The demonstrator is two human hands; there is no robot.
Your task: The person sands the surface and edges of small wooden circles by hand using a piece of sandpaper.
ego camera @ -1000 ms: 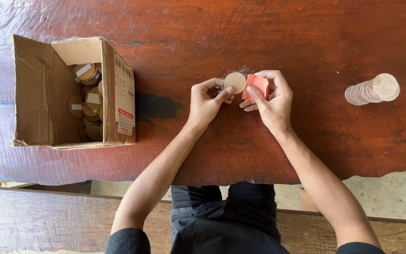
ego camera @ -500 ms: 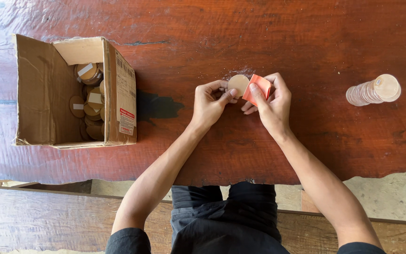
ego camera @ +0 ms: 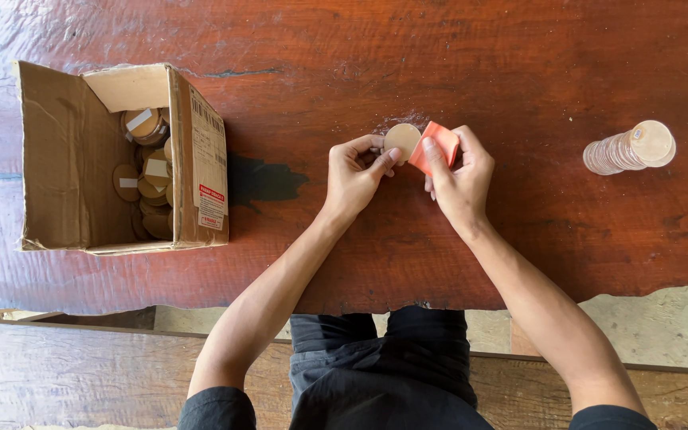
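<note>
1. The left hand (ego camera: 353,173) pinches a small round wooden disc (ego camera: 401,139) between thumb and fingers, closed on its near-left edge and holding it just above the table (ego camera: 439,56).
2. The right hand (ego camera: 462,177) is closed around a folded piece of orange-red sandpaper (ego camera: 435,146), thumb on top and fingers curled behind it.
3. The sandpaper touches the right edge of the disc; the two hands meet around the middle of the table, slightly to the right.
4. A faint patch of pale dust lies on the dark red wood just beyond the disc.
5. At the left of the table stands an open cardboard box (ego camera: 57,159), its flap folded out. Inside it lie more round wooden discs (ego camera: 149,171), several with strips of pale tape across them.
6. Well apart at the right lies a stack of discs (ego camera: 629,148) tipped on its side, its round face turned up and to the right.
7. Both forearms reach in from the near edge; the person sits in dark clothing, with a wooden bench (ego camera: 81,374) showing at the near left.
</note>
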